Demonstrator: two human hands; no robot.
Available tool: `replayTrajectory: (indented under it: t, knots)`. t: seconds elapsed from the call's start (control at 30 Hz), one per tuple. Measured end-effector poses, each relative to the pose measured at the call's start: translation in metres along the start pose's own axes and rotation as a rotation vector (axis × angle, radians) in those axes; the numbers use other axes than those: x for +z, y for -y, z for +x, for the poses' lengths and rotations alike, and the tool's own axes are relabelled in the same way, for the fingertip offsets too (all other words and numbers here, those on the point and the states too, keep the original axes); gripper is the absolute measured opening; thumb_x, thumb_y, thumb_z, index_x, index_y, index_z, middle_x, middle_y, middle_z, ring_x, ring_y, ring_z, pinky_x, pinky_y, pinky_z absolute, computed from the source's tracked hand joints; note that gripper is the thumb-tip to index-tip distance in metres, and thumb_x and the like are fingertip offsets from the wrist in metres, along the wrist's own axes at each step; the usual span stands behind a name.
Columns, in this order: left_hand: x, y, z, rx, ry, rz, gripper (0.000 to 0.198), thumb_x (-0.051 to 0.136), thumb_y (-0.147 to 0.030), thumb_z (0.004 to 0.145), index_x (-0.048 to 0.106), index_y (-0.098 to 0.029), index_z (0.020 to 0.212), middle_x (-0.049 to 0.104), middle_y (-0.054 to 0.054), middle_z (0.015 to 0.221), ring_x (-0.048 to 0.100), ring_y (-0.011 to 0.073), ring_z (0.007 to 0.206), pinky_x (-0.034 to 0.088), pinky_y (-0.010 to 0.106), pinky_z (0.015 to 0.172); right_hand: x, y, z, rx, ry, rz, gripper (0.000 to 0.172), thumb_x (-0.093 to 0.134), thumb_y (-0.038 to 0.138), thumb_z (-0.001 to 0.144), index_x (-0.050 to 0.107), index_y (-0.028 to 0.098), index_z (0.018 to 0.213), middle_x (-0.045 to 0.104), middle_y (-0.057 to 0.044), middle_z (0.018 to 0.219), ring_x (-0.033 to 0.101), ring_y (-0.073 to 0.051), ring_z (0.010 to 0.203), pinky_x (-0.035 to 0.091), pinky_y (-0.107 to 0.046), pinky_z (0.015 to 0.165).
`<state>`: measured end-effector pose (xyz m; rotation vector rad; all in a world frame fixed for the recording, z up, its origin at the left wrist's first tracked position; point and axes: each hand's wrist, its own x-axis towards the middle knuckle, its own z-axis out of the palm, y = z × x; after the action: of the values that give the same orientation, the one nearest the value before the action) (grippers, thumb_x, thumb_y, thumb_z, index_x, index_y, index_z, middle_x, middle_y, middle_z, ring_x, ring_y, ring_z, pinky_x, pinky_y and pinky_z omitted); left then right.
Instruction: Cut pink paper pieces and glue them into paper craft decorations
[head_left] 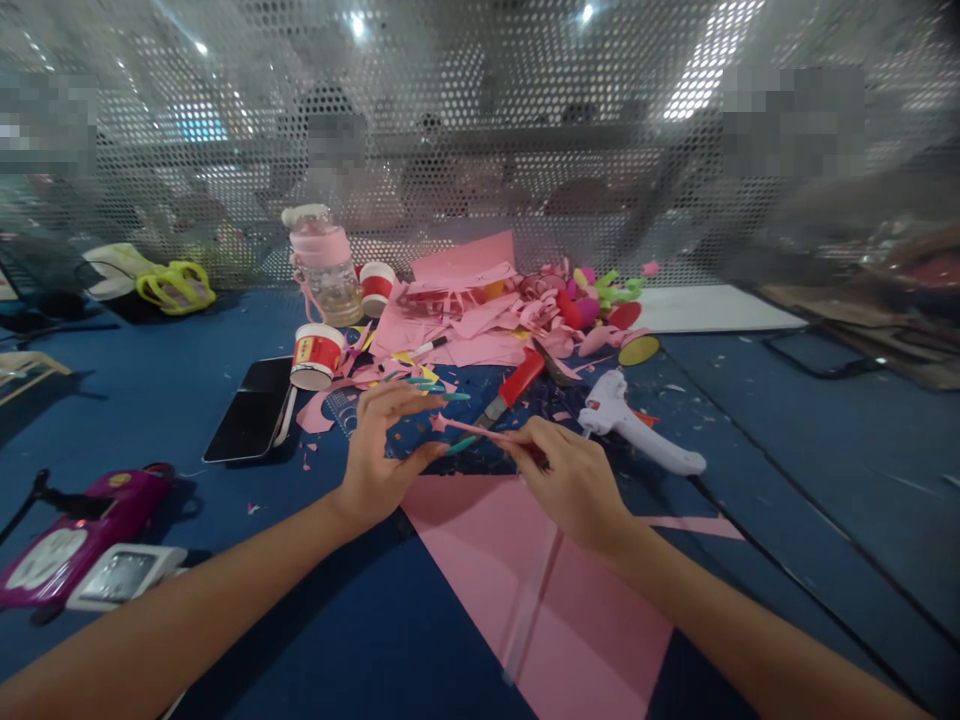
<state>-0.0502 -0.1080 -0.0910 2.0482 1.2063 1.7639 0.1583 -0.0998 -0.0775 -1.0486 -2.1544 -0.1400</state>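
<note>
A: What are the two hands doing?

B: The left hand (386,445) and the right hand (564,478) share a thin pink paper strip with a small star-shaped end (459,427). The right hand pinches its near end between thumb and fingers; the left hand has its thumb just under the star tip and its fingers curved over it. The long teal fingernails (450,397) point toward the right hand.

A: Where does the strip sit?

B: Between the two hands, lifted slightly above the blue tabletop (787,420), running from the right hand's fingertips up and left to the star.

A: And below the hands?

B: A large folded sheet of pink paper (540,590) lies on the tabletop right under the wrists.

A: What lies beyond them?

B: Just past the right hand, a white glue gun (637,425). Between and beyond both hands, a red-handled cutter (514,385), then a heap of pink paper scraps (480,320). Beyond the left hand stands a red and white paper cup (316,357), with a black phone (251,408) lying flat to its left, and farther off a pink-capped clear bottle (326,265). A magenta gadget (75,540) rests well left of the left forearm
</note>
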Motion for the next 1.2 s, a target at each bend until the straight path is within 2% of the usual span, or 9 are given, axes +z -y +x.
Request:
replayTrajectory:
  t: [0.1, 0.27, 0.5, 0.6, 0.73, 0.8, 0.97, 1.07, 1.2]
  knots:
    - [-0.003, -0.005, 0.002, 0.044, 0.096, 0.073, 0.042, 0.066, -0.022, 0.075, 0.045, -0.025, 0.111, 0.064, 0.004, 0.094, 0.052, 0.0203, 0.106, 0.042, 0.043, 0.092, 0.000, 0.002, -0.001, 0.032, 0.043, 0.031, 0.021, 0.048, 0.022, 0.087, 0.047, 0.020, 0.066, 0.061, -0.001, 0.060, 0.058, -0.013, 0.057, 0.038, -0.023, 0.053]
    - [-0.004, -0.007, 0.005, 0.085, 0.092, 0.223, 0.030, 0.062, -0.024, 0.078, 0.051, -0.024, 0.106, 0.066, 0.004, 0.089, 0.050, 0.0205, 0.105, 0.043, 0.042, 0.089, 0.000, 0.004, -0.001, 0.071, 0.090, 0.063, 0.021, 0.047, 0.022, 0.087, 0.048, 0.020, 0.066, 0.061, -0.001, 0.061, 0.057, -0.013, 0.057, 0.038, -0.024, 0.053]
    - [-0.004, -0.007, 0.005, 0.036, 0.105, 0.231, 0.021, 0.060, -0.026, 0.079, 0.059, -0.022, 0.099, 0.062, 0.006, 0.094, 0.051, 0.0198, 0.103, 0.045, 0.040, 0.089, 0.000, 0.005, -0.002, 0.078, 0.091, 0.091, 0.022, 0.048, 0.022, 0.086, 0.047, 0.020, 0.065, 0.060, -0.001, 0.060, 0.057, -0.013, 0.057, 0.037, -0.023, 0.053]
    - [-0.003, -0.007, 0.004, 0.005, 0.118, 0.138, 0.027, 0.061, -0.025, 0.078, 0.055, -0.022, 0.105, 0.061, 0.006, 0.100, 0.051, 0.0199, 0.108, 0.043, 0.039, 0.093, -0.001, 0.006, -0.001, 0.108, 0.094, 0.128, 0.019, 0.049, 0.022, 0.086, 0.049, 0.020, 0.067, 0.060, 0.000, 0.060, 0.057, -0.013, 0.056, 0.037, -0.023, 0.052]
    - [0.000, -0.004, 0.005, -0.113, 0.087, -0.121, 0.058, 0.068, -0.028, 0.071, 0.038, -0.022, 0.121, 0.054, 0.011, 0.119, 0.050, 0.0226, 0.115, 0.036, 0.042, 0.100, -0.002, 0.008, 0.003, 0.247, 0.080, 0.237, 0.012, 0.051, 0.023, 0.084, 0.049, 0.020, 0.073, 0.062, 0.000, 0.063, 0.059, -0.013, 0.059, 0.040, -0.021, 0.054]
    - [0.002, -0.002, 0.006, -0.197, 0.066, -0.184, 0.064, 0.070, -0.027, 0.069, 0.035, -0.021, 0.122, 0.051, 0.013, 0.125, 0.045, 0.0240, 0.120, 0.033, 0.044, 0.103, -0.002, 0.008, 0.006, 0.310, 0.070, 0.301, 0.011, 0.050, 0.026, 0.085, 0.049, 0.020, 0.077, 0.062, -0.001, 0.067, 0.059, -0.012, 0.059, 0.042, -0.021, 0.055]
    - [0.004, -0.002, 0.008, -0.364, 0.112, -0.310, 0.058, 0.070, -0.023, 0.068, 0.040, -0.020, 0.117, 0.053, 0.013, 0.124, 0.044, 0.0229, 0.121, 0.031, 0.044, 0.104, -0.002, 0.009, 0.009, 0.400, 0.064, 0.459, 0.015, 0.042, 0.032, 0.089, 0.050, 0.019, 0.087, 0.059, -0.001, 0.067, 0.054, -0.010, 0.050, 0.043, -0.021, 0.051]
    - [0.006, -0.005, 0.008, -0.462, 0.127, -0.398, 0.050, 0.069, -0.024, 0.069, 0.045, -0.019, 0.112, 0.059, 0.012, 0.117, 0.051, 0.0224, 0.115, 0.036, 0.043, 0.101, 0.000, 0.015, 0.009, 0.483, 0.066, 0.603, 0.017, 0.045, 0.035, 0.087, 0.051, 0.019, 0.091, 0.060, -0.001, 0.070, 0.054, -0.009, 0.048, 0.045, -0.021, 0.048]
    - [0.012, -0.005, 0.009, -0.572, 0.098, -0.536, 0.041, 0.069, -0.027, 0.068, 0.052, -0.016, 0.104, 0.065, 0.012, 0.105, 0.060, 0.0231, 0.102, 0.043, 0.044, 0.094, 0.005, 0.034, 0.008, 0.619, 0.087, 0.835, 0.021, 0.049, 0.039, 0.084, 0.052, 0.018, 0.086, 0.061, -0.001, 0.069, 0.060, -0.011, 0.053, 0.050, -0.023, 0.050]
